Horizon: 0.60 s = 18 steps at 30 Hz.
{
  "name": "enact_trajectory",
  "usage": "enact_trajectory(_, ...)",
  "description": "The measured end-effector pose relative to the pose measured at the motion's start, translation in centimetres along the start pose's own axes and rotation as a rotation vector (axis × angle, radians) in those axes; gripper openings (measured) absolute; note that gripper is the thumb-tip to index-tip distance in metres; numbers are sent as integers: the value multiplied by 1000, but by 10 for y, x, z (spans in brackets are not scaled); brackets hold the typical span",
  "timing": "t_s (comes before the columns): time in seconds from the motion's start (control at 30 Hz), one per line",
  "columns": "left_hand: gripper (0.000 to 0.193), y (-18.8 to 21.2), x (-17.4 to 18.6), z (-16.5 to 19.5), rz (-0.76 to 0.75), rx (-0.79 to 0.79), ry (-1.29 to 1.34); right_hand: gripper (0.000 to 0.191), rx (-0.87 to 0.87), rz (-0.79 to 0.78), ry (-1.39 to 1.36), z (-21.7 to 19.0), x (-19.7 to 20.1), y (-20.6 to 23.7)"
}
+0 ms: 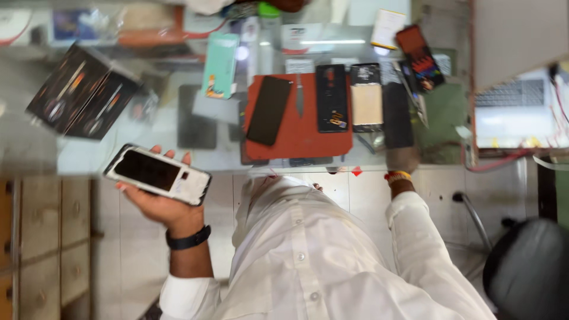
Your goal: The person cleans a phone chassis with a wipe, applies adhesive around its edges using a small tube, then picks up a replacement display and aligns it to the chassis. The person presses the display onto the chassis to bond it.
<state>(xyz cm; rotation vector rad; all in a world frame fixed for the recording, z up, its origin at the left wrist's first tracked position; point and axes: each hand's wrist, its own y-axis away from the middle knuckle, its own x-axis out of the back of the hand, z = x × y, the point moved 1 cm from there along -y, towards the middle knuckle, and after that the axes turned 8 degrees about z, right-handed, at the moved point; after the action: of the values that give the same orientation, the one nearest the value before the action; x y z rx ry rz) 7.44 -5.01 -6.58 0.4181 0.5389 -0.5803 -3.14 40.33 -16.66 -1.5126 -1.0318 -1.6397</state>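
My left hand (159, 204) is raised palm up at the left, in front of the glass counter. It holds a phone with a white frame and dark screen (157, 173) lying flat across the fingers. My right hand (403, 159), blurred, is at the counter's near edge. It touches the near end of a long black slab, probably a phone part (398, 115). Whether the fingers grip it is unclear. A red mat (302, 139) lies between the hands. On it are a black phone (269, 109), a thin metal tool (299, 95) and an opened phone (332, 98).
A phone back with a tan battery (367, 101) lies right of the mat. Black boxes (83, 92) and a teal box (220, 64) lie on the glass counter (148, 157). A laptop (512, 106) is at right, a dark chair (527, 272) at lower right, wooden drawers (47, 237) at left.
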Motion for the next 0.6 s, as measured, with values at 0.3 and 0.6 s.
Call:
enact_trajectory(0.3, 74, 8, -1, 6, 38, 16, 17, 33, 245, 478, -177, -8, 0, 65)
enact_trajectory(0.6, 74, -46, -24, 15, -156, -20, -11, 37, 474, 574, -694, -43, 52, 184)
